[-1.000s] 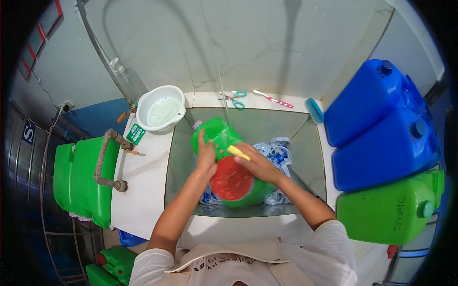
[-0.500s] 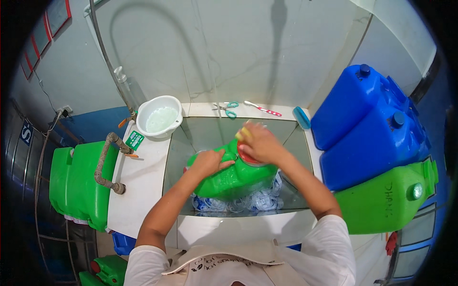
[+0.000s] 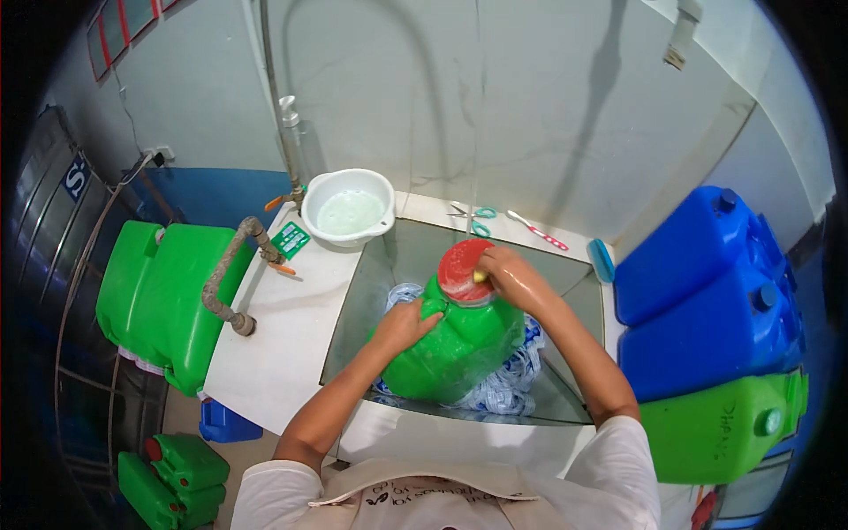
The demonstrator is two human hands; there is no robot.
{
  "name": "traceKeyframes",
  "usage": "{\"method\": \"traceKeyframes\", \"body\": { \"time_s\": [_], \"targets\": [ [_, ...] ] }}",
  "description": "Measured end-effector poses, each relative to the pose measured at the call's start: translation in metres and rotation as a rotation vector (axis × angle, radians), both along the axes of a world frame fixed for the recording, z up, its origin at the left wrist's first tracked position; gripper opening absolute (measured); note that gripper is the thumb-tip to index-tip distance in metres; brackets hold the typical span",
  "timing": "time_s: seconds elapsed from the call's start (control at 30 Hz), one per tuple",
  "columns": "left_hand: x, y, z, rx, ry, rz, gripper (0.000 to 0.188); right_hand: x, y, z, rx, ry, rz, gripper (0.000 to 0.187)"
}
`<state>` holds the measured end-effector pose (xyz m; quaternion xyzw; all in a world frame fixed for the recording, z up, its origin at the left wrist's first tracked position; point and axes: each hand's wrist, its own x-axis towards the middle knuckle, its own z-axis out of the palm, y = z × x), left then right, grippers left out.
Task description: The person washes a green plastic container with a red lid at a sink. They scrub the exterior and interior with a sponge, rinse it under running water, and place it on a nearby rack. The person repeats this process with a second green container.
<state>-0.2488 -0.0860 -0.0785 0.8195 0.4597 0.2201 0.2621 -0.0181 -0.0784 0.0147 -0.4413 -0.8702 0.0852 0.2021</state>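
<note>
A green plastic water jug (image 3: pixel 433 362) with a large red screw cap (image 3: pixel 461 268) tilts in a glass-walled sink (image 3: pixel 353 344). My left hand (image 3: pixel 409 325) grips the jug on its near left side, just below the cap, thumb on top. A small piece of yellow sponge (image 3: pixel 480 276) shows between the bent fingers of my right hand (image 3: pixel 515 276). That hand presses the sponge to the cap's right side, which carries whitish suds. Beneath the jug lies a pile of crumpled clear and blue plastic (image 3: pixel 503 389).
A white basin (image 3: pixel 385 190) of soapy water sits on the left ledge, beside a pipe (image 3: pixel 221 283) and a green packet (image 3: pixel 290 239). Scissors (image 3: pixel 481 221), a toothbrush (image 3: pixel 539 231) and a blue brush (image 3: pixel 601 261) lie along the back. Blue containers (image 3: pixel 698 327) stand right, green ones (image 3: pixel 185 291) left.
The view has swung left. The jug has turned so its red cap shows more fully. My right hand has moved from the cap's far side to its right side. My left hand keeps its hold.
</note>
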Motion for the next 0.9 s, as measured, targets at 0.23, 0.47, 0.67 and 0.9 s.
{"method": "traceKeyframes", "body": {
  "time_s": [0.23,0.47,0.67,0.9],
  "targets": [
    [0.01,-0.007,0.015,-0.001,0.054,-0.048,0.049,-0.131,0.136,-0.008,0.238,0.138,0.084,0.015],
    [-0.013,0.001,-0.015,-0.053,-0.176,0.16,0.045,-0.063,0.139,0.012,-0.708,0.646,-0.369,0.016],
    [0.001,0.014,-0.027,-0.503,-0.371,0.257,0.039,-0.019,0.119,0.034,-0.893,0.584,-0.497,0.013],
    [0.003,-0.001,-0.025,-0.648,-0.58,0.313,0.037,-0.021,0.117,0.053,-0.849,0.389,-0.542,0.015]
  ]
}}
